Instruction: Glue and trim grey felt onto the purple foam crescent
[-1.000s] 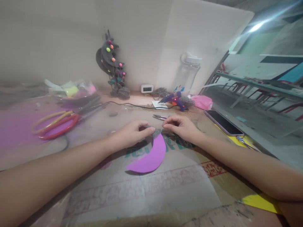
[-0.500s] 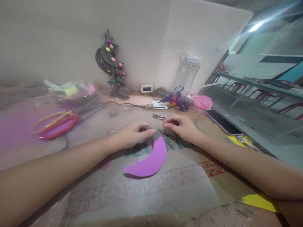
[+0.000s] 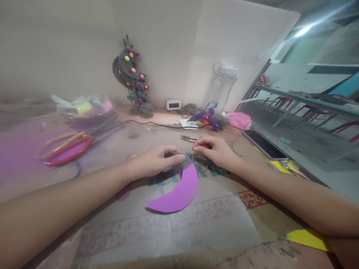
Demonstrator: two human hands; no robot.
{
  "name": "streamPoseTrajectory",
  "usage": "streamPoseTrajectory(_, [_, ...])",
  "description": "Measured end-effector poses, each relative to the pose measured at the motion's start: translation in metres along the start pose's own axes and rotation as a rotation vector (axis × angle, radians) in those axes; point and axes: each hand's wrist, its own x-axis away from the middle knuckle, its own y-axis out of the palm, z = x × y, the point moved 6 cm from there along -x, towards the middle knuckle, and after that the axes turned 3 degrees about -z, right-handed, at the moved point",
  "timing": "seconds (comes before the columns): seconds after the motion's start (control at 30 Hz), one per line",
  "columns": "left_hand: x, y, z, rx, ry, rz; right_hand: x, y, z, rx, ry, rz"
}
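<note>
A purple crescent-shaped foam cutout (image 3: 179, 192) lies on a clear plastic sheet (image 3: 157, 228) over cardboard. My left hand (image 3: 155, 160) pinches the crescent's upper tip, where a small grey textured bit (image 3: 185, 161) sits. My right hand (image 3: 214, 149) is just to the right, fingers pinched on a thin thread or wire (image 3: 192, 156) that runs to that tip. Small snips (image 3: 188, 139) lie right behind my hands.
Red and yellow scissors (image 3: 66, 147) lie at the left on purple foam. At the back stand a dark crescent ornament with coloured beads (image 3: 131, 80), a small clock (image 3: 173, 105), a water bottle (image 3: 223, 87) and a blue glue gun (image 3: 206, 118). A phone (image 3: 263, 144) lies right, yellow paper (image 3: 308, 239) lower right.
The purple crescent has swung slightly, its lower tip moving left and down. Both hands stay pinched at its upper tip, barely shifting.
</note>
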Motion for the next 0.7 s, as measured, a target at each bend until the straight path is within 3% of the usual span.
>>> streamPoseTrajectory(0.17, [-0.001,-0.002,-0.004,0.076,-0.03,0.069,-0.005,-0.004,0.005,-0.103,-0.018,0.047])
streamPoseTrajectory(0.27, [0.0,-0.004,-0.005,0.117,-0.058,0.152,-0.004,-0.016,0.009,-0.227,0.023,0.185])
streamPoseTrajectory(0.37, [0.001,-0.004,-0.005,0.155,-0.103,0.163,0.002,-0.024,0.001,-0.275,-0.013,0.279])
streamPoseTrajectory(0.43, [0.001,-0.004,-0.005,0.15,-0.11,0.154,0.006,-0.018,-0.007,-0.294,-0.026,0.205])
streamPoseTrajectory(0.6, [0.001,-0.005,-0.004,0.118,-0.096,0.158,0.015,0.012,-0.022,-0.486,0.009,-0.122])
streamPoseTrajectory(0.7, [0.001,-0.004,-0.006,0.126,-0.101,0.165,0.016,0.021,-0.019,-0.572,0.054,-0.202])
